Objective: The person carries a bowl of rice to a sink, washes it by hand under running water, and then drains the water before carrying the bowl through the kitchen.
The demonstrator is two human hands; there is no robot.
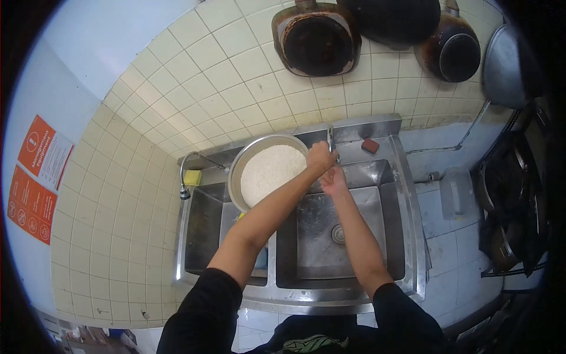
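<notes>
Left hand (321,157): fingers were closed around the upright steel tap (331,139). Right hand (334,180): held just below, over the steel sink basin (359,248); how far its fingers were open could not be told. Round steel bowl (234,177) of white rice (268,171): set just left of the fingers.

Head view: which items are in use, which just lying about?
In use: left hand at tap; right hand below it; sink basin; bowl of rice.
Lying about: yellow sponge; brown block; hanging pans; plastic container.
</notes>
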